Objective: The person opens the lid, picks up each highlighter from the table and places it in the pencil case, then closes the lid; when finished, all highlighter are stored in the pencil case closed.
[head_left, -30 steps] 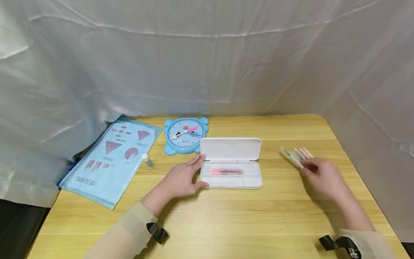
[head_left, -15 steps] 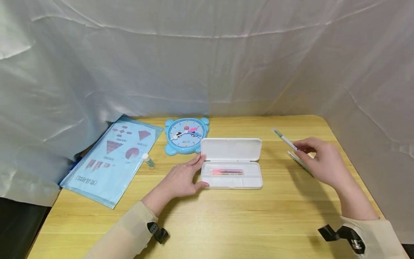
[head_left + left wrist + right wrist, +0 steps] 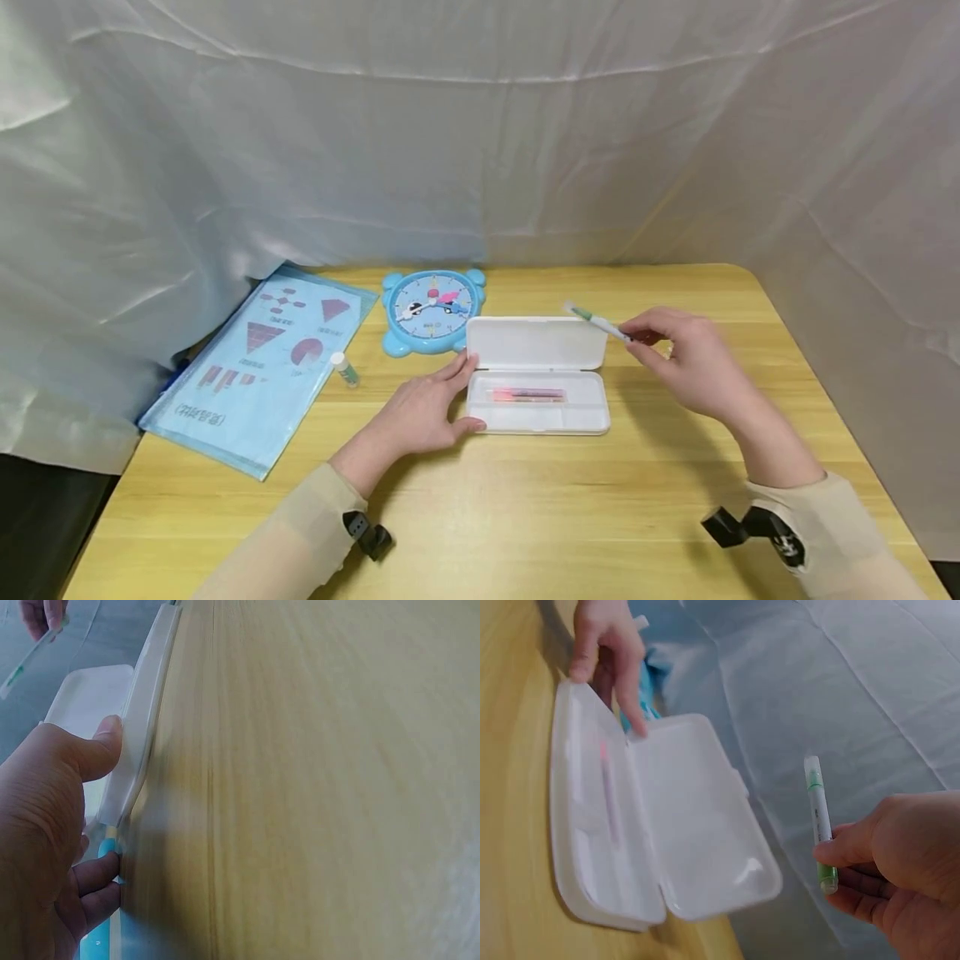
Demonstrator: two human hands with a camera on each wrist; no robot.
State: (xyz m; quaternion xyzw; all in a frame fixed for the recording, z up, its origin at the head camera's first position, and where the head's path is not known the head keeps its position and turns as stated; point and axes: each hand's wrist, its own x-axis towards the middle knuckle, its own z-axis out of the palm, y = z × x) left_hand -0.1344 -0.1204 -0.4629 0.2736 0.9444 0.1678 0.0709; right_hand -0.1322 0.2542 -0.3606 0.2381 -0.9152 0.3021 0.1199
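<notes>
A white pencil case (image 3: 537,421) lies with its lid raised in the middle of the table. Pink and purple pens (image 3: 528,395) rest in its back compartment. My left hand (image 3: 423,412) holds the case's left end, thumb at the front corner and fingers by the hinge and lid. My right hand (image 3: 686,358) pinches a white marker pen with green ends (image 3: 821,817) between thumb and fingers. In the head view this pen is above the table, its tip in front of the lid's right corner. A small pale bit of something shows behind the right hand; the rest is hidden.
Behind the case's left corner lies a blue toy clock (image 3: 433,312). A glue stick (image 3: 344,370) lies to the left, beside a blue printed document folder (image 3: 258,367). Grey cloth (image 3: 480,167) hangs along the table's back and sides.
My right hand has lifted the green marker pen from beside the other pens at the right and carried it left towards the case. The left hand has stayed on the case.
</notes>
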